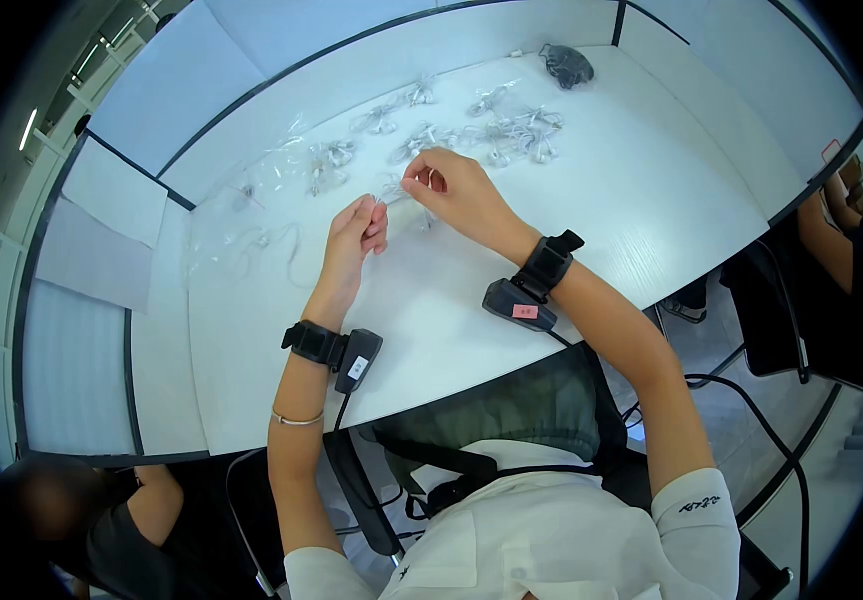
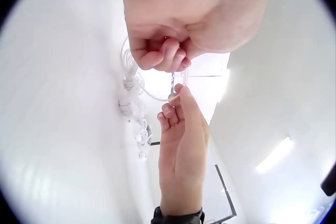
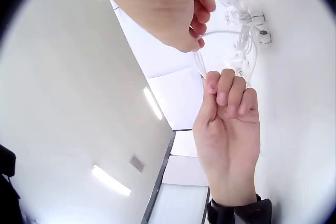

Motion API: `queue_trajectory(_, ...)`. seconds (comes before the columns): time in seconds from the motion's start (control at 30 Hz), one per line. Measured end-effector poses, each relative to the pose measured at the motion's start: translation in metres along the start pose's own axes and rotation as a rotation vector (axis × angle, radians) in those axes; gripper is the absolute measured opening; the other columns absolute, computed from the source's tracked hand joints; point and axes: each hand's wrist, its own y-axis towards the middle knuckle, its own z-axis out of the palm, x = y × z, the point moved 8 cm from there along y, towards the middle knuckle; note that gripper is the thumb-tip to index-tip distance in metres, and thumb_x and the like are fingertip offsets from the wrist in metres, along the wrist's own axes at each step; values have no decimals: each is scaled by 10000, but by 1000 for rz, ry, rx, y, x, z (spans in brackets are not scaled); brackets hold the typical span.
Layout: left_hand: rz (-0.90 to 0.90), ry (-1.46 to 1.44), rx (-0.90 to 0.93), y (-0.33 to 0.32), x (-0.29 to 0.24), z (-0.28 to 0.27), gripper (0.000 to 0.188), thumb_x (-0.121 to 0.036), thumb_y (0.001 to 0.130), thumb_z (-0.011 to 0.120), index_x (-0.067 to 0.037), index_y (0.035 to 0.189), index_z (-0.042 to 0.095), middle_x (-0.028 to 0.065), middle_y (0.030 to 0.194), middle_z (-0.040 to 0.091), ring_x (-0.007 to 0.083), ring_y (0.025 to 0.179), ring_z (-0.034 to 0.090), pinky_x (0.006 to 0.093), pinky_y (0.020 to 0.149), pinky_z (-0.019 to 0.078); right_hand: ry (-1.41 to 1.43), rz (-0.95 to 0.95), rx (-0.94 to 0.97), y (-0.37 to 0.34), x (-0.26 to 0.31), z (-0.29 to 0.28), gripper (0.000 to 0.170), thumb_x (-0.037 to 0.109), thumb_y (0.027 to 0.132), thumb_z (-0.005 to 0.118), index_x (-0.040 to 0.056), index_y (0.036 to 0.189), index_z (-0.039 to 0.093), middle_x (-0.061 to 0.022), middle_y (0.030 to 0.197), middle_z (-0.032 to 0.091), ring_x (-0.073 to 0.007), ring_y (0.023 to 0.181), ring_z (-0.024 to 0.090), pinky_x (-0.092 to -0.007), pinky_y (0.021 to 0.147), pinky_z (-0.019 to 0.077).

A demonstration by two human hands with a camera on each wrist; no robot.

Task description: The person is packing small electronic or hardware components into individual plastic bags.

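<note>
Above the white table, the left hand point(image 1: 356, 235) pinches a thin white cable point(image 3: 199, 64), its fingers curled in toward the palm. Just to its right in the head view, the right hand point(image 1: 466, 200) holds the same cable between thumb and fingertips. A loop of cable point(image 2: 157, 99) runs between the two hands in the left wrist view, where the right hand point(image 2: 184, 150) is below the left hand point(image 2: 194, 14). In the right wrist view the left hand point(image 3: 228, 124) faces the camera under the right hand point(image 3: 157, 8). The cable's ends cannot be made out.
Several coiled white cables point(image 1: 526, 130) lie on the table point(image 1: 611, 235) beyond the hands, with clear plastic bags point(image 1: 286, 165) at the left. A black bundle point(image 1: 566, 65) sits near the back partition point(image 1: 511, 35). Other people sit outside the partitions on both sides.
</note>
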Motion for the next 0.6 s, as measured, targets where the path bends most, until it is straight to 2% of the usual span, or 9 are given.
queue_trajectory(0.07,46,57,-49,1,-1,-1,312,-296,962,375,-93,726,397,-25,660,350,76,591,349,218,586,331,152,73,51,0,-7,6,153,148,861,568,19,939,542,-27,744,573,-83,649,514,-224,595,425)
queue_trajectory(0.17,330,254,-109,3,-13,-4,322,-270,964,373,-60,721,397,7,680,393,115,663,421,244,662,373,580,153,160,-2,-8,21,146,161,871,544,20,902,520,-45,687,587,-121,590,524,-251,557,424)
queue_trajectory(0.2,346,318,-132,-2,-21,-2,334,-266,970,362,-33,734,402,29,712,422,131,719,439,260,718,378,627,165,217,-4,-3,24,152,196,895,532,47,915,507,-21,695,580,-67,605,504,-207,563,401)
queue_trajectory(0.4,467,351,-250,-14,-40,0,338,-275,974,358,-33,744,411,34,727,437,126,729,459,265,731,382,805,245,329,-6,8,36,147,171,904,509,28,929,488,-64,703,592,-105,625,538,-225,581,441)
queue_trajectory(0.5,412,264,-109,-10,-33,10,328,-278,974,362,-44,748,404,13,712,412,96,672,430,238,654,383,819,192,229,-3,6,27,157,193,910,516,38,927,496,-47,701,596,-87,618,532,-212,588,425)
queue_trajectory(0.6,188,115,-59,-6,-13,10,323,-292,974,363,-62,750,394,-13,688,373,59,620,378,204,554,347,739,196,173,-3,-2,25,145,172,907,521,31,929,493,-53,716,597,-92,625,538,-216,602,437)
